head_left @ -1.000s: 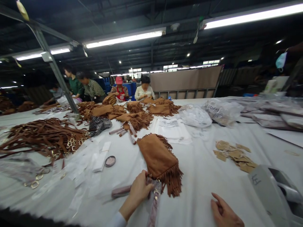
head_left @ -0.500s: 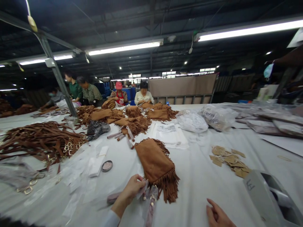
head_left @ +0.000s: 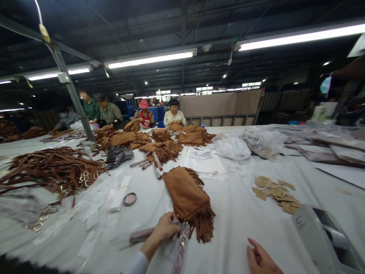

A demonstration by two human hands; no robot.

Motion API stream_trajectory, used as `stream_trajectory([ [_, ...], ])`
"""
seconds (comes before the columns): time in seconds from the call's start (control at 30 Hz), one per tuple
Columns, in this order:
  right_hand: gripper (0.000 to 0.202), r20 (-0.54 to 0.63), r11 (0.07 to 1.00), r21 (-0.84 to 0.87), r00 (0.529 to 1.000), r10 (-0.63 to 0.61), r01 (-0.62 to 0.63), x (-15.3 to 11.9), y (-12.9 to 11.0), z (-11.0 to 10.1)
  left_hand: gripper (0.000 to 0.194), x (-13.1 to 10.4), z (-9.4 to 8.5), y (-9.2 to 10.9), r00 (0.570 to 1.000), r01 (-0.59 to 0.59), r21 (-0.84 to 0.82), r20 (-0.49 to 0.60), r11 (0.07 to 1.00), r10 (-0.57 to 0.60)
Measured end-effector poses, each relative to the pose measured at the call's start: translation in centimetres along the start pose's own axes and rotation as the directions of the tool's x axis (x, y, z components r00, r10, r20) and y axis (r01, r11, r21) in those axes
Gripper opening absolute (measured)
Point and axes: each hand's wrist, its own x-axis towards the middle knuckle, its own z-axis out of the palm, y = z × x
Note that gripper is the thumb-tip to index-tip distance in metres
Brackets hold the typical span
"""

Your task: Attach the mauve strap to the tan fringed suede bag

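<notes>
A brown fringed suede bag (head_left: 185, 192) lies flat on the white-covered table, its fringe spread toward me. At its near left corner my left hand (head_left: 167, 228) is closed, thumb and fingers pinching a plastic-wrapped strap. One wrapped length of strap (head_left: 180, 253) with gold-coloured hardware runs down toward me, and another wrapped piece (head_left: 141, 235) sticks out left of the wrist. My right hand (head_left: 261, 260) hovers at the bottom edge, holding nothing, index finger extended and the others loosely curled. It is nearest to a grey tape dispenser (head_left: 322, 236).
Brown cardboard tags (head_left: 276, 192) lie to the right. A heap of brown straps (head_left: 54, 169) covers the left side. Fringed bags (head_left: 162, 150) and clear plastic bags (head_left: 230, 145) lie farther back. Beside a small round dish (head_left: 130, 199) are white slips. Several people work beyond.
My left hand has shifted slightly right and down at the bag's corner, still pinching the wrapped strap. My right hand has barely moved. The view has tilted a little.
</notes>
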Motion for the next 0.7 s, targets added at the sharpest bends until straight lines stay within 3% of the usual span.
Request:
stream_trajectory([
  [0.1,0.056,-0.003,1.0,-0.008,1.0,-0.014,0.014,-0.1,-0.1,0.0,0.031,-1.1,-0.9,0.8,0.985,-0.132,0.155,-0.091,0.979,0.147],
  [0.17,0.052,-0.016,0.999,-0.008,0.999,-0.039,0.039,-0.1,-0.1,0.1,0.03,-2.3,-1.0,1.4,0.939,-0.208,0.35,-0.189,0.913,0.286],
  [0.23,0.05,-0.029,0.998,-0.004,0.998,-0.055,0.055,-0.1,0.0,0.1,0.021,-3.5,-0.3,1.7,0.913,-0.23,0.495,-0.189,0.838,0.362],
  [0.37,0.051,-0.02,0.999,-0.008,0.999,-0.042,0.042,-0.1,-0.2,0.0,0.024,-4.7,2.2,0.6,0.964,-0.225,0.505,-0.009,0.833,0.266],
  [0.43,0.052,-0.015,0.999,-0.004,0.999,-0.036,0.036,-0.2,-0.3,-0.1,0.025,-4.4,3.3,-0.2,0.976,-0.172,0.512,-0.025,0.842,0.215],
  [0.5,0.052,-0.02,1.0,-0.004,0.999,-0.031,0.031,-0.3,-0.4,-0.2,0.017,-3.8,3.8,-0.7,0.983,-0.129,0.403,-0.072,0.906,0.172],
  [0.57,0.051,-0.023,0.999,-0.009,0.999,-0.035,0.035,-0.4,-0.4,-0.3,0.016,-3.1,3.9,-0.7,0.991,-0.091,0.09,-0.086,0.992,0.099],
  [0.63,0.048,-0.022,0.999,-0.01,0.998,-0.051,0.051,-0.4,-0.2,-0.3,0.025,-2.4,3.6,-0.5,1.0,0.002,-0.24,-0.022,0.971,-0.008],
  [0.7,0.046,-0.026,0.998,-0.005,0.997,-0.066,0.066,-0.4,0.0,-0.2,0.023,-2.0,3.1,-0.2,0.99,0.128,-0.417,0.107,0.9,-0.091],
])
